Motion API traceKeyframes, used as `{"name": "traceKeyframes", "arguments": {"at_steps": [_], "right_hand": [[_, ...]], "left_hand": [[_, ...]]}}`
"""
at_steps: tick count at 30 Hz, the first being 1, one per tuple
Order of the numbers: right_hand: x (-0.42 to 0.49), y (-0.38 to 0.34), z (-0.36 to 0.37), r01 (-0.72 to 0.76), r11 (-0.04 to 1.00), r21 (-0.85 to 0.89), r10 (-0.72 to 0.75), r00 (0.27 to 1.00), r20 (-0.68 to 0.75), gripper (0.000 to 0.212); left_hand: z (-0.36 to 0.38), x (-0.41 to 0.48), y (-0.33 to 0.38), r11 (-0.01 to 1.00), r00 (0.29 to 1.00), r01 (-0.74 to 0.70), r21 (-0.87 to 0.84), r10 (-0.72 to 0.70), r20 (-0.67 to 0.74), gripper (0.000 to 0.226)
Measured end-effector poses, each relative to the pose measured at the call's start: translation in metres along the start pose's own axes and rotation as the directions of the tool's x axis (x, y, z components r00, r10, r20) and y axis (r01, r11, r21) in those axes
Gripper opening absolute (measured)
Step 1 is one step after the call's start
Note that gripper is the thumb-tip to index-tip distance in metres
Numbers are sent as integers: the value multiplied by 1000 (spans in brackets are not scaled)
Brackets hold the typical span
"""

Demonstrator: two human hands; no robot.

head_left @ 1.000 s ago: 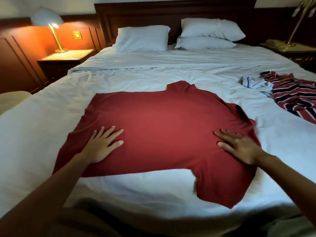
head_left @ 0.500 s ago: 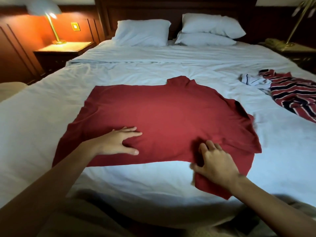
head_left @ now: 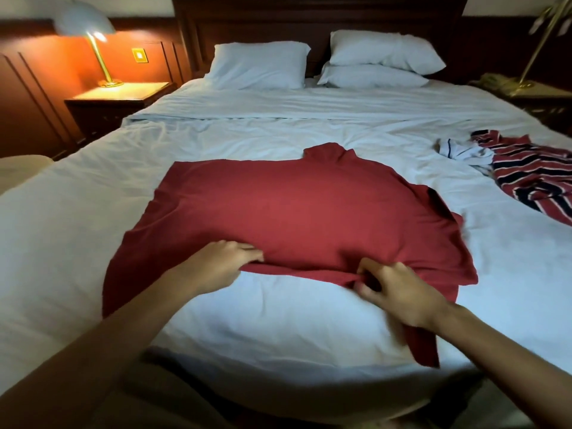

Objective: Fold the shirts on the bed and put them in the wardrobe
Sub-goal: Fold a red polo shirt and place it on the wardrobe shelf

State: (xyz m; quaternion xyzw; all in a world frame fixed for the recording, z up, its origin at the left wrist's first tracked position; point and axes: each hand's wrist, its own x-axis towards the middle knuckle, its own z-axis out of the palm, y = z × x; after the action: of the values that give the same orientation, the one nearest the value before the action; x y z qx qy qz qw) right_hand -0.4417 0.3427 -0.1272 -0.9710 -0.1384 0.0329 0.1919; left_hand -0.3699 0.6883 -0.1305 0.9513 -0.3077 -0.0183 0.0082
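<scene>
Red shirt (head_left: 309,212) lies flat on the white bed (head_left: 278,119). Left hand (head_left: 223,261) and right hand (head_left: 399,292) both pinch its near edge. Striped shirt (head_left: 535,178) lies far right.

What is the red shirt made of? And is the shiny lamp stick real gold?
The red shirt looks like soft, matte knit cloth, maybe cotton: it drapes and bunches where the right hand pinches its edge. The lamp stem looks like polished, brass-coloured metal, since it gleams yellow; real gold cannot be told.
</scene>
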Motion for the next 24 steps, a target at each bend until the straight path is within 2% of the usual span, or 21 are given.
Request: {"name": "traceKeyframes", "arguments": {"at_steps": [2, 3, 5, 7, 11, 13, 15, 17, 19, 21, 24], "right_hand": [[6, 15, -20, 29, 996, -86, -16, 988, 154, 39], [12, 21, -31, 58, 985, -163, -21, 975, 222, 38], [27, 33, -55, 91, 950, -299, 6, 951, 310, 22], [46, 39, -82, 58, 934, -353, 83, 925, 371, 11], [94, 52, -127, -26, 915, -402, 216, 875, 434, 19], [121, 64, -137, -44, 924, -380, 199, 904, 379, 22], [144, 75, -140, -89, 962, -260, 159, 952, 263, 19], [163, 88, -135, -136, 982, -130, 150, 984, 101, 19], [179, 104, -119, -195, 981, -25, 192, 978, -80, 18], [190, 116, -98, -269, 962, 42, 271, 939, -212, 34], [191, 125, -68, -376, 925, 57, 378, 889, -258, 67]], "left_hand": [[-9, -7, -33, 998, 998, 55, -40, -57, -41, 39], [-15, -10, -50, 994, 995, 78, -72, -82, -49, 29], [-27, -13, -80, 990, 992, 106, -94, -111, -54, 14], [-36, -15, -110, 985, 986, 163, -61, -166, -33, 18], [-54, -14, -173, 956, 955, 293, -26, -292, 47, 16], [-65, -8, -192, 928, 920, 372, -15, -367, 135, 25], [-70, -1, -205, 893, 879, 449, -31, -434, 199, 31], [-71, 6, -215, 843, 836, 532, -75, -509, 205, 38], [-66, 12, -224, 787, 795, 603, -133, -579, 179, 38], [-58, 16, -225, 741, 763, 647, -179, -625, 166, 31], [-43, 21, -221, 655, 726, 673, -344, -673, 139, 16]]}}
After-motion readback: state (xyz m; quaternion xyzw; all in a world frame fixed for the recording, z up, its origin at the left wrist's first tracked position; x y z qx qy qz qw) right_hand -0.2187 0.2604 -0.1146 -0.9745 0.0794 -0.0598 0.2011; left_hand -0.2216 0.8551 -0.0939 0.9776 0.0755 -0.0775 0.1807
